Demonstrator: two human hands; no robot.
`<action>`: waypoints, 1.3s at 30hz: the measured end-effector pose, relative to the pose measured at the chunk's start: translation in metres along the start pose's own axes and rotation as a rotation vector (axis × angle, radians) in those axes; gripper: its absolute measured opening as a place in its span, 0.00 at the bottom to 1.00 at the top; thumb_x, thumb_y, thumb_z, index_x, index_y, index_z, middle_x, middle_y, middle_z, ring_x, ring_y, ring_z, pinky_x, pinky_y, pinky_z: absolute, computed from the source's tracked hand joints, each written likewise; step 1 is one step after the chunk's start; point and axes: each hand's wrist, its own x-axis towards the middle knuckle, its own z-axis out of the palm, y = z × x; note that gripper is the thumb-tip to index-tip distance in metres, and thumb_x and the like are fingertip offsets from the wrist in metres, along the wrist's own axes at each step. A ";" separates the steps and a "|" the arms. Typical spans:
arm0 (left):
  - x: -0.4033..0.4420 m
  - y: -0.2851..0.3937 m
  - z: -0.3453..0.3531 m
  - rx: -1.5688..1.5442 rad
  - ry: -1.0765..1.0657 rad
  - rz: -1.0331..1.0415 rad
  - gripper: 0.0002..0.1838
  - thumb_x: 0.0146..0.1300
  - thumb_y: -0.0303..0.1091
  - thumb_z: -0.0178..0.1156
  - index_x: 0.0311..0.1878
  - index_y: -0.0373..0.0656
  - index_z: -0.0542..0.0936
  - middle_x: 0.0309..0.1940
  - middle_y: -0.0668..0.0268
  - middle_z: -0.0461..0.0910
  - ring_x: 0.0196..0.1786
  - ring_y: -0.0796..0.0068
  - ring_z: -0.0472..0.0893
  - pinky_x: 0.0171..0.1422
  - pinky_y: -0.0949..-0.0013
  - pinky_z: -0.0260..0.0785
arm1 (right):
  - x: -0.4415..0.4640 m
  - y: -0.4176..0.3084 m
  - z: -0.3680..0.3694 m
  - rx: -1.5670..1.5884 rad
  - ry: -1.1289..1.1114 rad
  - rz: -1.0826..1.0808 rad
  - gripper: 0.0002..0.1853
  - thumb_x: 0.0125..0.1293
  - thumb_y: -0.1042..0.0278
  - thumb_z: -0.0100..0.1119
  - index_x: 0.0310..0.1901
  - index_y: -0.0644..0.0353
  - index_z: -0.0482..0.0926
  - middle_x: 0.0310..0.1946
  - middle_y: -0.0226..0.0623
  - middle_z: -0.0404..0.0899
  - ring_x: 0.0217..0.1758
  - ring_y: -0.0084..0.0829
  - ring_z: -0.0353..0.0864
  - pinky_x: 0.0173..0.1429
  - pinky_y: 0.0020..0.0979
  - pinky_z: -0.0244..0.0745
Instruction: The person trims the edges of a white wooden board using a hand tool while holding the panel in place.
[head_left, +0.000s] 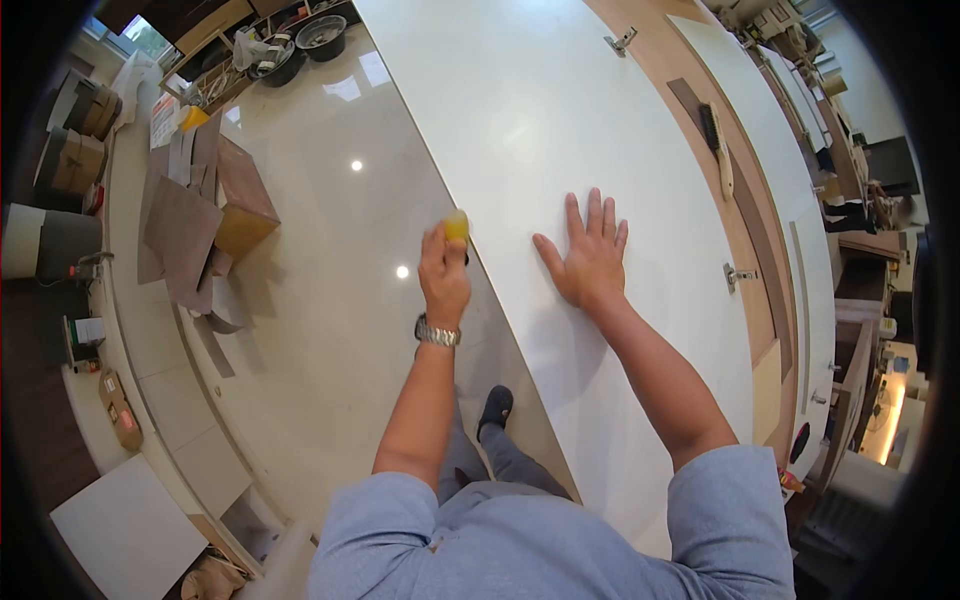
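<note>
My left hand (443, 270), with a metal watch on the wrist, is closed around a yellow tool (455, 225) at the left edge of a large white panel (500, 130). The lower part of the tool is hidden by my fingers. Flat on the panel's surface lies my right hand (590, 262), fingers spread, holding nothing. Metal hinges (740, 275) are fixed along the panel's right edge.
A wooden-handled brush (718, 150) lies on boards to the right of the panel. A box with scrap pieces (245, 195) stands on the floor at the left. Black basins (322, 37) are at the top left. Cabinets line the left side.
</note>
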 end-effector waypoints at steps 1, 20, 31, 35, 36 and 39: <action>0.018 -0.006 0.001 0.000 0.029 0.017 0.16 0.77 0.31 0.53 0.60 0.32 0.77 0.49 0.55 0.80 0.48 0.59 0.80 0.54 0.63 0.73 | 0.000 0.000 0.000 0.004 -0.002 -0.005 0.46 0.74 0.29 0.40 0.82 0.54 0.51 0.83 0.53 0.41 0.87 0.53 0.33 0.84 0.57 0.28; 0.041 -0.010 0.006 0.067 0.105 0.055 0.16 0.77 0.34 0.55 0.62 0.37 0.78 0.46 0.57 0.84 0.44 0.62 0.83 0.49 0.63 0.75 | 0.000 -0.004 -0.009 0.003 -0.055 0.010 0.46 0.74 0.30 0.41 0.82 0.55 0.49 0.83 0.52 0.40 0.87 0.52 0.31 0.85 0.55 0.26; -0.195 0.024 -0.002 -0.372 -0.132 -0.160 0.16 0.76 0.34 0.59 0.60 0.36 0.79 0.54 0.56 0.81 0.53 0.60 0.79 0.60 0.64 0.71 | 0.057 -0.032 -0.002 0.022 -0.008 -0.020 0.49 0.71 0.26 0.43 0.81 0.57 0.51 0.82 0.59 0.42 0.86 0.57 0.35 0.84 0.58 0.31; -0.166 0.009 0.018 -0.380 0.008 -0.284 0.15 0.76 0.32 0.58 0.61 0.37 0.79 0.53 0.56 0.81 0.51 0.60 0.80 0.58 0.64 0.72 | 0.101 -0.066 -0.006 0.011 0.033 -0.042 0.48 0.72 0.27 0.39 0.81 0.58 0.51 0.82 0.58 0.43 0.86 0.57 0.36 0.84 0.58 0.32; -0.151 0.006 0.020 -0.385 0.025 -0.282 0.15 0.76 0.31 0.57 0.61 0.37 0.79 0.53 0.57 0.81 0.51 0.61 0.80 0.58 0.64 0.72 | 0.104 -0.069 -0.005 0.007 0.040 -0.045 0.48 0.73 0.27 0.38 0.81 0.58 0.51 0.82 0.58 0.43 0.86 0.57 0.36 0.84 0.57 0.32; -0.101 -0.010 0.024 -0.441 0.051 -0.261 0.14 0.75 0.28 0.56 0.61 0.38 0.79 0.51 0.57 0.81 0.50 0.63 0.81 0.56 0.66 0.72 | 0.105 -0.069 -0.001 -0.006 0.040 -0.041 0.47 0.74 0.28 0.37 0.81 0.58 0.51 0.82 0.57 0.43 0.86 0.56 0.36 0.85 0.56 0.32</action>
